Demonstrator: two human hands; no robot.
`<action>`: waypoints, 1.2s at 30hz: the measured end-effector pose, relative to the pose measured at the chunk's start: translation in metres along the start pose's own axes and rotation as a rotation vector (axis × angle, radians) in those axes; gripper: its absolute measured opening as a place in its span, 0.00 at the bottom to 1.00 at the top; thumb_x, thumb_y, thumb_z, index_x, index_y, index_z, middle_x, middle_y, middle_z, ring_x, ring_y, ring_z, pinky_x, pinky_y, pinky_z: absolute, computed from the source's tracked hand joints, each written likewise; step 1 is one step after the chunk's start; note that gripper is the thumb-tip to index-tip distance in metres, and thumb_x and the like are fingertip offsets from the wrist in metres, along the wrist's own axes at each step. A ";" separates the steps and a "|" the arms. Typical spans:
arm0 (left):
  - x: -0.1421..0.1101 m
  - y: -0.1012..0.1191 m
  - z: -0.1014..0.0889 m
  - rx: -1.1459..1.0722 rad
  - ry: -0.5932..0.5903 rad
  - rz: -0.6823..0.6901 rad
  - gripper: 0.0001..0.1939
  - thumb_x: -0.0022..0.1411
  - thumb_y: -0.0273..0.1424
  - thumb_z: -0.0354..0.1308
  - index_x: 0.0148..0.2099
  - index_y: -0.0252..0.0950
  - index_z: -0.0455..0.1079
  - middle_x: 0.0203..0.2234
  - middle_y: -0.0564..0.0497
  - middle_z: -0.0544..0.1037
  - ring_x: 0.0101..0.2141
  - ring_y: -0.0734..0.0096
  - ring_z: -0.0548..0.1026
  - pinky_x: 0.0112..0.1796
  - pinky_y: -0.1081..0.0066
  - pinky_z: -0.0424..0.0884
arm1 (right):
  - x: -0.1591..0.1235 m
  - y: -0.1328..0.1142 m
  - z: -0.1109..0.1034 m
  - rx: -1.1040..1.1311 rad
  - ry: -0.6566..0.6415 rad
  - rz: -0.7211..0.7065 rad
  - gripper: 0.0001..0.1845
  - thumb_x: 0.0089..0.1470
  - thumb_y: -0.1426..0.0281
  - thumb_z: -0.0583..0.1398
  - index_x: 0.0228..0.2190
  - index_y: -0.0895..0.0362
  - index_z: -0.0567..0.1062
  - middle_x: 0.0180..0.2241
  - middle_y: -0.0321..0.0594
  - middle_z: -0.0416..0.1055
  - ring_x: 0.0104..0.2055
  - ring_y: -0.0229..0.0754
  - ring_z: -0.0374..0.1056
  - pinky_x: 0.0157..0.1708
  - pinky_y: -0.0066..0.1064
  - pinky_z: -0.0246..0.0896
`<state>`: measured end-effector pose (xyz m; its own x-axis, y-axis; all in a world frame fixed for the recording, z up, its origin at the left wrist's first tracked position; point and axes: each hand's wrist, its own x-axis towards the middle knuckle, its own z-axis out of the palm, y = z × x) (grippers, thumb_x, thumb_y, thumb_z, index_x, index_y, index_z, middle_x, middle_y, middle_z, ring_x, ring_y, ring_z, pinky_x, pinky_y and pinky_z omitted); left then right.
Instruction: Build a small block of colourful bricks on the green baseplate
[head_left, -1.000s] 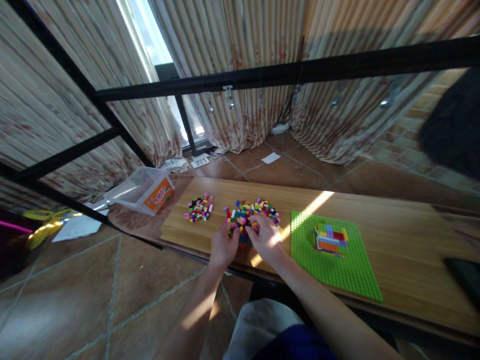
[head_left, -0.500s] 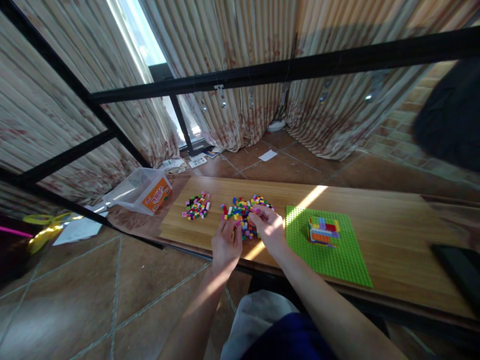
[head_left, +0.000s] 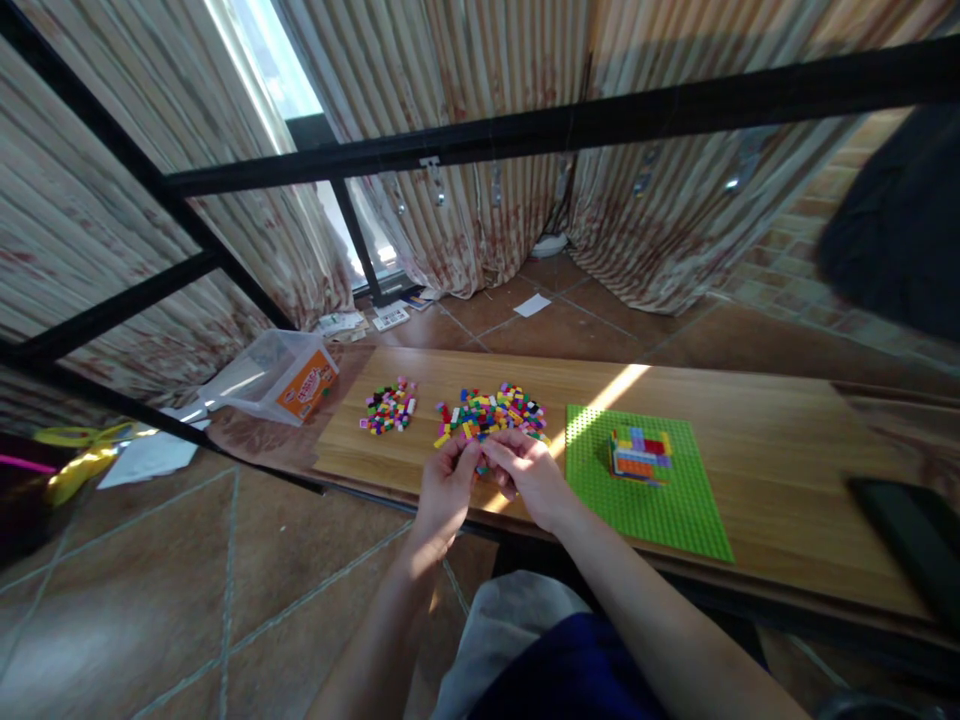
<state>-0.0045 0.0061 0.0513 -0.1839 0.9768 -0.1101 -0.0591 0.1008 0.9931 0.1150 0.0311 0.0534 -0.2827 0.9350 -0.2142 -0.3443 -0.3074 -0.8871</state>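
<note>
My left hand [head_left: 444,488] and my right hand [head_left: 529,472] meet at the near edge of a big heap of small coloured bricks [head_left: 491,412] on a wooden board [head_left: 375,455]. Both hands have their fingers curled and pinched together over something small between them; I cannot make out what. A smaller heap of bricks [head_left: 388,408] lies to the left. Right of my hands a green baseplate [head_left: 645,495] carries a low built block of coloured bricks [head_left: 639,453].
A clear plastic box with an orange label [head_left: 281,374] lies at the board's left end. Black frame bars [head_left: 525,135] cross above. A dark flat object [head_left: 911,530] sits at the far right. Curtains, papers and tiled floor lie beyond.
Both hands have drawn back from inside the big heap toward the board's near edge and come together. The view has shifted slightly.
</note>
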 end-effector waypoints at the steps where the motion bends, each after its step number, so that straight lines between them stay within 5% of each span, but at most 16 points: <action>1: 0.000 0.000 -0.001 0.039 -0.009 0.015 0.17 0.57 0.44 0.57 0.30 0.34 0.68 0.17 0.58 0.65 0.20 0.79 0.60 0.24 0.77 0.57 | 0.000 0.002 0.002 -0.034 0.015 -0.033 0.16 0.41 0.58 0.66 0.26 0.56 0.72 0.19 0.31 0.66 0.15 0.29 0.52 0.12 0.23 0.42; 12: -0.005 -0.021 -0.003 0.313 -0.006 0.029 0.15 0.59 0.37 0.52 0.24 0.35 0.64 0.17 0.57 0.64 0.21 0.76 0.61 0.25 0.76 0.56 | -0.001 0.011 -0.005 -0.008 0.160 0.029 0.17 0.43 0.56 0.63 0.22 0.55 0.65 0.15 0.25 0.54 0.14 0.28 0.42 0.14 0.24 0.35; 19: 0.028 -0.017 -0.023 0.794 0.103 0.115 0.13 0.61 0.37 0.51 0.30 0.35 0.71 0.20 0.53 0.71 0.24 0.71 0.68 0.28 0.73 0.56 | 0.031 0.014 -0.036 -0.674 0.230 -0.288 0.11 0.47 0.61 0.59 0.24 0.56 0.75 0.19 0.36 0.68 0.23 0.38 0.61 0.24 0.29 0.55; 26: 0.052 -0.018 -0.012 1.135 0.083 0.152 0.09 0.60 0.35 0.55 0.33 0.36 0.72 0.27 0.45 0.77 0.31 0.63 0.75 0.32 0.70 0.62 | 0.063 0.011 -0.029 -1.010 0.266 -0.308 0.07 0.48 0.65 0.60 0.26 0.52 0.78 0.21 0.35 0.72 0.25 0.39 0.65 0.28 0.29 0.57; 30: 0.053 -0.022 -0.013 1.108 0.071 0.143 0.05 0.59 0.32 0.57 0.35 0.37 0.72 0.29 0.46 0.78 0.33 0.63 0.75 0.34 0.69 0.64 | 0.060 0.009 -0.030 -0.811 0.228 -0.210 0.12 0.49 0.59 0.59 0.28 0.53 0.78 0.19 0.35 0.70 0.22 0.39 0.64 0.25 0.30 0.57; 33: 0.050 -0.024 -0.016 0.993 0.111 0.142 0.07 0.60 0.32 0.54 0.37 0.36 0.72 0.30 0.46 0.78 0.33 0.64 0.75 0.35 0.68 0.64 | 0.046 0.007 -0.031 -0.382 0.204 -0.040 0.16 0.47 0.54 0.60 0.27 0.55 0.76 0.19 0.35 0.68 0.20 0.37 0.61 0.22 0.30 0.58; 36: 0.038 -0.025 -0.014 0.745 0.098 0.169 0.09 0.61 0.33 0.52 0.36 0.35 0.72 0.30 0.48 0.78 0.33 0.67 0.74 0.36 0.70 0.66 | 0.026 0.001 -0.029 0.030 0.133 0.058 0.15 0.43 0.57 0.64 0.28 0.55 0.76 0.25 0.38 0.72 0.28 0.39 0.68 0.31 0.33 0.66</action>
<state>-0.0237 0.0379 0.0216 -0.2195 0.9726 0.0766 0.6474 0.0865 0.7572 0.1327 0.0605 0.0350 -0.1824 0.9300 -0.3192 -0.3583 -0.3652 -0.8592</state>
